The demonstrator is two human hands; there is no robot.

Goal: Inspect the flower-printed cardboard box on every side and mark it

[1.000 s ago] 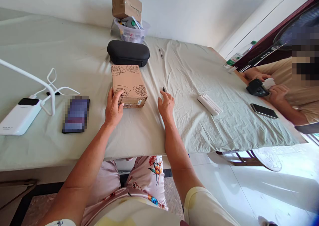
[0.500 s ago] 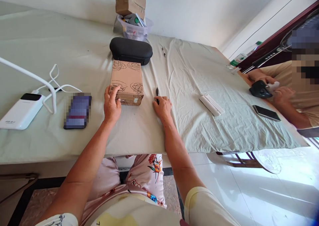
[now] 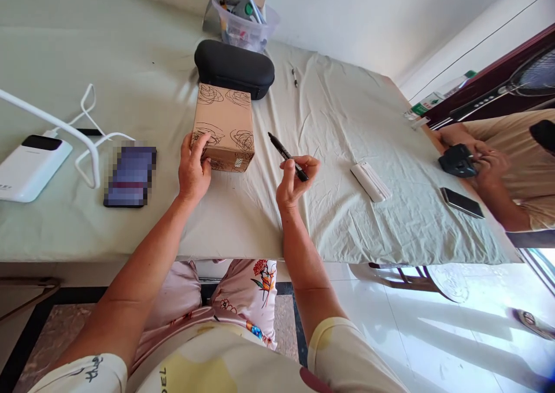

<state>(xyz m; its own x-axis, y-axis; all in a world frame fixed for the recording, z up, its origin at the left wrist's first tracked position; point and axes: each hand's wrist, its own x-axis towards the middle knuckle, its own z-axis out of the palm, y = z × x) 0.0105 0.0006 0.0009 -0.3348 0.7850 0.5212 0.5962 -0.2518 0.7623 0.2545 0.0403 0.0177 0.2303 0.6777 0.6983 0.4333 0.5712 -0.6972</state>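
Note:
A brown cardboard box (image 3: 223, 112) with black scribbled loops on its top sits on the cloth-covered table. My left hand (image 3: 193, 165) grips its near left corner, fingers on the top and thumb against the front side. Raised to the right of the box, my right hand (image 3: 297, 180) is closed around a black marker pen (image 3: 281, 148). The marker's dark tip points up and left, apart from the box. Behind the box lies a black zip case (image 3: 234, 69), close against it.
Left are a phone (image 3: 130, 176), a white power bank (image 3: 34, 167) and a looping white cable. A plastic basket (image 3: 247, 32) stands at the back, near a thin pen (image 3: 295, 78). A white pouch-like item (image 3: 370, 181) lies right. Another person's hands (image 3: 488, 159) hold a black device beside a phone (image 3: 462, 202).
My right hand has picked the marker up from the cloth and turned palm-up with it. My left hand stays on the box. The whole view has shifted slightly.

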